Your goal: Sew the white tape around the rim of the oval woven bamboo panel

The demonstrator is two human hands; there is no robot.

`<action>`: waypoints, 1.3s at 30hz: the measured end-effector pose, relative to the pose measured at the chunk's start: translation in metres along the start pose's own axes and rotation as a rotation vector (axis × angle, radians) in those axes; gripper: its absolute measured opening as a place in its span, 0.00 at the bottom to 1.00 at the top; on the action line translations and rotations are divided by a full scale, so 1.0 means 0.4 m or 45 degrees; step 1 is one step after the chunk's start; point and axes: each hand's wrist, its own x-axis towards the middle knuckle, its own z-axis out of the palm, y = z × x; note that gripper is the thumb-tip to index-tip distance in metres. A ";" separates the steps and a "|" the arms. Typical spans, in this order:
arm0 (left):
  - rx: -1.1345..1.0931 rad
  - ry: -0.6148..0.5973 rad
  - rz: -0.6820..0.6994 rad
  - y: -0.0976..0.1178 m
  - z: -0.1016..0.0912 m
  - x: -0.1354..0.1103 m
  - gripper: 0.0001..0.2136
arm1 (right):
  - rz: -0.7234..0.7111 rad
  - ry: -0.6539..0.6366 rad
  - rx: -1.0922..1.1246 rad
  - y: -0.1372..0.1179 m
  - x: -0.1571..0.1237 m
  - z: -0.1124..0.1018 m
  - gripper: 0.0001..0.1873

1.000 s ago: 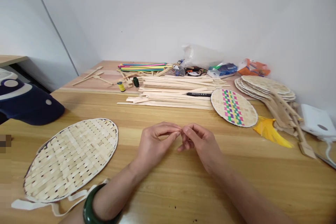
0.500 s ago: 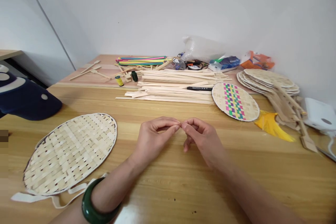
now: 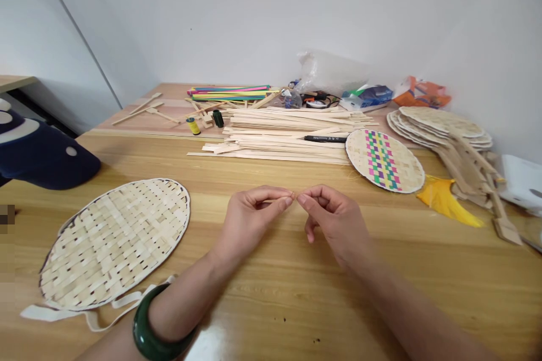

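Note:
My left hand [image 3: 258,214] and my right hand [image 3: 332,217] meet fingertip to fingertip above the wooden table [image 3: 262,304]. Thumb and forefinger are pinched on each. Something very thin, perhaps a thread, shows faintly at the fingertips, too small to name. To the left lies a plain oval woven fan panel [image 3: 118,237] with a dark-stitched edge. A pale ribbon [image 3: 105,321] curls along its near side, partly behind my left forearm. Beyond my right hand rests a round woven fan [image 3: 383,159] with coloured checks.
Thin bamboo strips [image 3: 288,127] lie in bundles at the back, with a black marker [image 3: 325,139] on them. Yellow thread spool [image 3: 193,126] and dark green spool [image 3: 218,118] stand nearby. Stacked fans [image 3: 444,124], a yellow tassel [image 3: 449,200] and a navy cap [image 3: 46,149] flank the table.
My two pinched hands have drawn slightly apart, leaving a small gap between the fingertips. The view has shifted a little; the objects on the table stay in place.

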 end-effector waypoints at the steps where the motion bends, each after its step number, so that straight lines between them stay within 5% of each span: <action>1: -0.042 0.003 -0.065 -0.001 0.001 0.000 0.05 | -0.026 0.019 -0.017 0.000 -0.001 0.000 0.15; 6: -0.269 -0.059 -0.280 -0.007 0.008 -0.001 0.10 | -0.179 0.095 -0.103 0.004 -0.004 -0.001 0.13; 15: -0.327 -0.119 -0.300 -0.011 0.008 -0.003 0.09 | -0.496 0.130 -0.180 0.001 -0.001 0.001 0.04; 39: -0.298 -0.113 -0.226 -0.011 0.012 -0.006 0.08 | -0.388 0.070 -0.082 0.006 -0.003 0.003 0.05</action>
